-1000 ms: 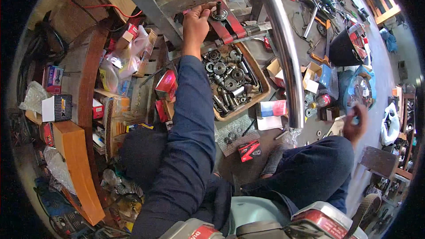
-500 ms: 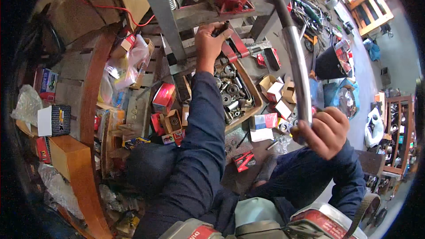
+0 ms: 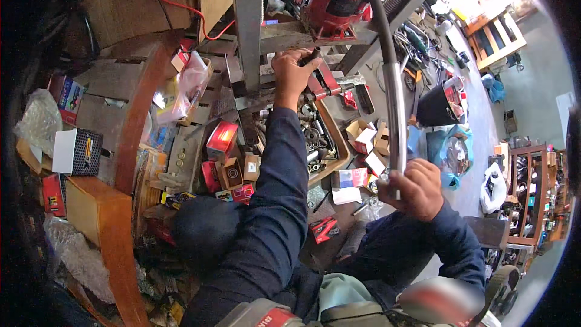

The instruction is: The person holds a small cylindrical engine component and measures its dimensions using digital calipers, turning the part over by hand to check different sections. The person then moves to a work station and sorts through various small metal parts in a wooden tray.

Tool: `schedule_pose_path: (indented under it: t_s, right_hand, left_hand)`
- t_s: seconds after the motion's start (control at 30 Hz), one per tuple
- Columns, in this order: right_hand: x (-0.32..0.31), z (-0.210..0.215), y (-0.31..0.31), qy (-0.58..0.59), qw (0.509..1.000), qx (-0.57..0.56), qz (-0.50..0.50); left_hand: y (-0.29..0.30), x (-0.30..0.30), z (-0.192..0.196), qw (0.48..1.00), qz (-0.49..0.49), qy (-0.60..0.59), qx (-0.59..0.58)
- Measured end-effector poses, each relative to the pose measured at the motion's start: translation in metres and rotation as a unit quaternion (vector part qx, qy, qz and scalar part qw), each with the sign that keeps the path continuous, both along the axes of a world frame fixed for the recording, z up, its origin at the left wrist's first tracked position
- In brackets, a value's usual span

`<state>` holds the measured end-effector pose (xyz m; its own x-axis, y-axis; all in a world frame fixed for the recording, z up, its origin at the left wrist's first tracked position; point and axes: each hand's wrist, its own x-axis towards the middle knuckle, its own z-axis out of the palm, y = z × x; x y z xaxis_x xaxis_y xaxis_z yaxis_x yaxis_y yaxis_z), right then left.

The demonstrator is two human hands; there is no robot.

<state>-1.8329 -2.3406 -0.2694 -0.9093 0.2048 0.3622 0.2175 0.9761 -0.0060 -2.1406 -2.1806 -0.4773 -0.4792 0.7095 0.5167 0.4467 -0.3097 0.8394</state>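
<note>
A red hydraulic bottle jack (image 3: 344, 0) stands upright on the crossbeam of a grey metal press frame (image 3: 248, 30). From it a dark lever runs toward me, sleeved in a shiny metal pipe (image 3: 396, 109). My right hand (image 3: 417, 191) is closed round the pipe's near end. Below the jack, my left hand (image 3: 295, 75) grips a short dark metal rod (image 3: 310, 56) beside a red metal piece (image 3: 327, 77). A silver and red cylindrical part (image 3: 330, 91) lies alongside. My palm hides the rod's lower end.
Under my left forearm sits a tray (image 3: 344, 151) of loose metal parts. Opened small boxes (image 3: 362, 136) and a red box (image 3: 223, 139) lie around it. A wooden beam (image 3: 142, 109) runs along the left; a black bin (image 3: 437, 108) stands right, near a shelf (image 3: 526, 191).
My right hand has brought the pipe's near end slightly left. My left hand stays on the rod. The whole view has shifted, showing more of the jack.
</note>
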Motion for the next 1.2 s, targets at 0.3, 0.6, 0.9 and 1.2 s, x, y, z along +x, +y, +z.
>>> schedule_pose_path:
  t_s: [0.3, 0.6, 0.9, 1.2]
  right_hand:
    - [-0.01, 0.123, 0.048, 0.048, 0.753, 0.53, -0.387]
    - [-0.023, 0.103, 0.029, 0.147, 0.896, 0.333, -0.254]
    - [0.006, 0.0, 0.011, 0.134, 0.964, 0.081, -0.213]
    - [-0.054, 0.182, 0.093, 0.257, 0.824, 0.431, -0.264]
  left_hand:
    - [-0.004, -0.011, -0.002, 1.0, 0.02, -0.005, -0.008]
    - [-0.015, 0.01, 0.021, 0.995, -0.034, -0.085, -0.049]
    - [0.006, 0.008, -0.004, 0.997, -0.021, -0.076, -0.018]
    - [-0.011, -0.012, 0.008, 0.997, 0.004, -0.057, -0.058]
